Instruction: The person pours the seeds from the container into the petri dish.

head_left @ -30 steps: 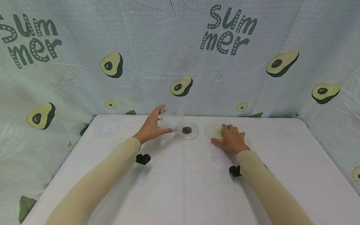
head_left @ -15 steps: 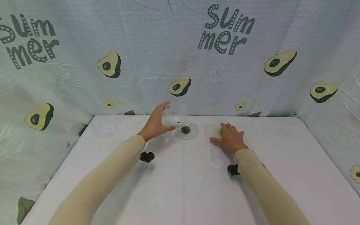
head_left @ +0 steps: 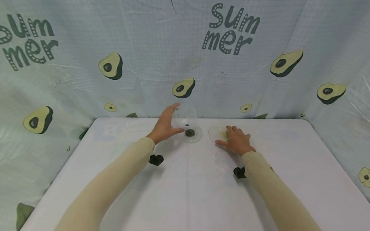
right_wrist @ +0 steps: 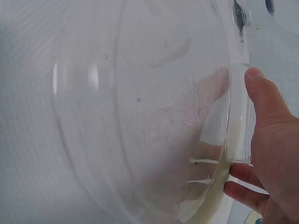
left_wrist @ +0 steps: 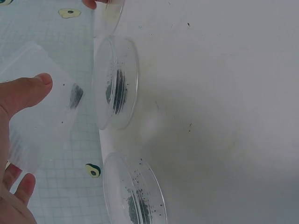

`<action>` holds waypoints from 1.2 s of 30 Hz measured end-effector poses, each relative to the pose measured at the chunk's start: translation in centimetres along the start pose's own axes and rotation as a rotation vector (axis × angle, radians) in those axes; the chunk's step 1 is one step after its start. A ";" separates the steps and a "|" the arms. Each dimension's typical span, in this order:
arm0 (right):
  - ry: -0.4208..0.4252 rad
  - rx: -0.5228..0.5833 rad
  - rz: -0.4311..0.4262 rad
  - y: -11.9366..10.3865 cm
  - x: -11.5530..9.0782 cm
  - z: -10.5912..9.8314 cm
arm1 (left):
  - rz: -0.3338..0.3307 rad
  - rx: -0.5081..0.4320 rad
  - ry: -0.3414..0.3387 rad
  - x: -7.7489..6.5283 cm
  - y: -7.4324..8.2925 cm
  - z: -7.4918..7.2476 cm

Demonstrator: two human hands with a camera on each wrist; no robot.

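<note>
My left hand [head_left: 165, 127] holds a clear plastic bag [head_left: 185, 116] between thumb and fingers, above and behind the middle petri dish [head_left: 196, 138]. Dark bits [left_wrist: 76, 95] sit in one corner of the bag. A small heap of dark granules [head_left: 189, 132] lies in that dish. My right hand [head_left: 237, 140] grips the edge of another petri dish [head_left: 215, 134], which has something pale yellow in it. In the left wrist view, a further petri dish [left_wrist: 159, 186] with dark green crumbs stands left of the middle one; my left hand mostly hides it in the head view.
A clear dish or lid [head_left: 225, 158] lies on the white table [head_left: 186, 200] in front of my right hand, filling much of the right wrist view. A curtain printed with avocados [head_left: 183, 88] hangs along the table's back edge. Stray dark specks [left_wrist: 190, 127] dot the tabletop.
My left hand has moved right and slightly up with the bag, which now overlaps the far rim of the middle dish. My right hand stays on its dish.
</note>
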State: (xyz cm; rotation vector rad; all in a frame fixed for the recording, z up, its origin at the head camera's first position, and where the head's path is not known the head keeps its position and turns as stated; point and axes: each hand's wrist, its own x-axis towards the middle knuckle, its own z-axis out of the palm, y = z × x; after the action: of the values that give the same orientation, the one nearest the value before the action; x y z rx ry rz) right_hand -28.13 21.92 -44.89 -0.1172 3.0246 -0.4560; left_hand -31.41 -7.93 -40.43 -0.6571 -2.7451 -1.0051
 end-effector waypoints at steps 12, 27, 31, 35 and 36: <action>-0.013 0.001 -0.003 -0.6 -0.2 -0.4 | 0.015 0.073 0.001 0.7 0.9 1.0; -0.035 -0.020 0.003 -0.6 0.1 -0.2 | 0.023 0.118 0.015 1.1 1.5 1.9; -0.027 -0.028 0.001 -0.4 0.1 -0.1 | 0.048 0.130 0.026 1.3 1.7 2.1; -0.017 -0.031 0.000 -0.3 0.2 -0.1 | 0.073 0.136 0.028 1.5 2.0 2.4; -0.016 -0.028 0.004 -0.3 0.2 -0.1 | 0.078 0.135 0.028 1.5 2.1 2.5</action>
State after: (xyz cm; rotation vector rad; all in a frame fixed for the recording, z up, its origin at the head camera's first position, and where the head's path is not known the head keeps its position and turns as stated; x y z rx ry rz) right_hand -28.34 21.64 -44.74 -0.1155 3.0157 -0.4110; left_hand -31.82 -4.35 -40.66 -0.7162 -2.7107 -0.7981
